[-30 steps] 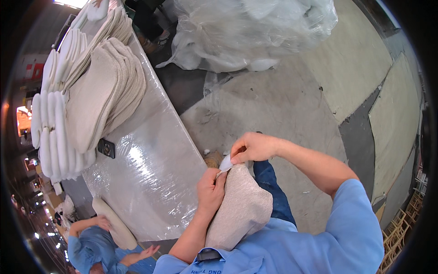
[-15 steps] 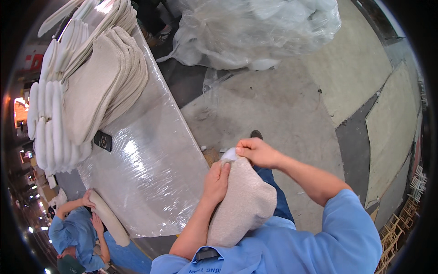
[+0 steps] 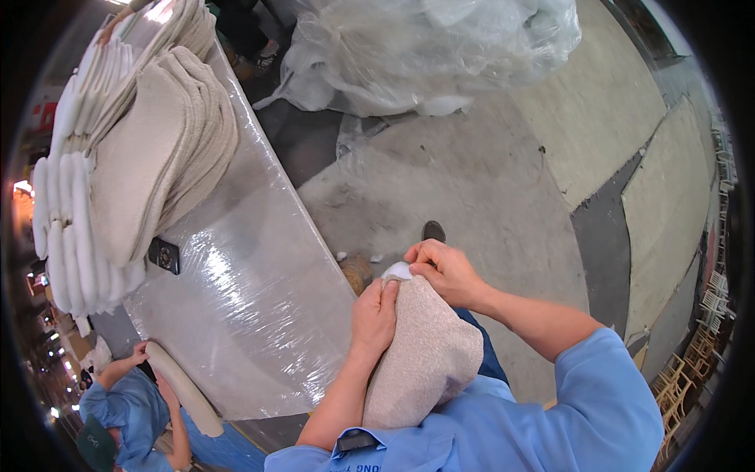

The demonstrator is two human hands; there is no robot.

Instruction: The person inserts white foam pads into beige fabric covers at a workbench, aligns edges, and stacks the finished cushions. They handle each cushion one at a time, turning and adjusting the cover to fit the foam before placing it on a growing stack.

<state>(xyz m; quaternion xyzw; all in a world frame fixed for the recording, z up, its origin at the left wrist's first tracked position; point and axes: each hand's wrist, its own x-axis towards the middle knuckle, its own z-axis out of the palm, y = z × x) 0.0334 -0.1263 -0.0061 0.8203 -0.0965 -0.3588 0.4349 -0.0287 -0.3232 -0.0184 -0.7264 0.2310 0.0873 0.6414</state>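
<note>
A beige fabric cushion cover [image 3: 425, 346] hangs in front of my body, its lower part against my shirt. White padding [image 3: 399, 271] shows at its top opening. My left hand [image 3: 373, 318] is closed on the cover's left edge, thumb lying over the fabric. At the top right of the opening, my right hand [image 3: 444, 271] is closed with bent fingers, pinching the cover's rim beside the padding. The right fingertips are partly hidden, so how much padding they hold is unclear.
A plastic-wrapped table [image 3: 259, 315] stands at left, bearing stacked beige covers [image 3: 145, 149], white pads [image 3: 79, 259] and a black phone [image 3: 164, 256]. A co-worker [image 3: 130, 409] holds a beige cushion [image 3: 185, 389] at lower left. A plastic-wrapped white bundle [image 3: 440, 55] lies ahead; flat boards [image 3: 590, 110] cover floor at right.
My right fingers have shifted slightly at the opening and curled more. The view has moved a little, so the table and stacks appear farther left. The co-worker's cushion has tilted slightly.
</note>
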